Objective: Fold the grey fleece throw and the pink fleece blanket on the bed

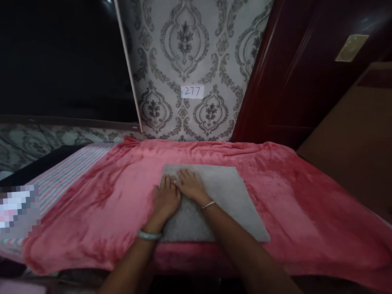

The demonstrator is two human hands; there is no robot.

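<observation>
A grey, four-sided cloth (pixel 227 203) lies spread flat on a pink plush blanket (pixel 120 215). My left hand (pixel 168 197) rests palm down at the cloth's left edge, its fingers stretched out. Close beside it, my right hand (pixel 191 184) presses flat on the upper left part of the cloth with the fingers spread. Thumb and fingers of the two hands meet or nearly meet. A green bangle is on my left wrist and a thin silvery one on my right. What lies beneath my palms is hidden.
A striped cloth (pixel 73 171) shows left of the blanket. Behind stand a large dark screen (pixel 49 58) and a patterned wall with a paper label (pixel 192 91) reading 277. At right are a dark red door (pixel 297 59) and a brown box-like shape (pixel 366 139).
</observation>
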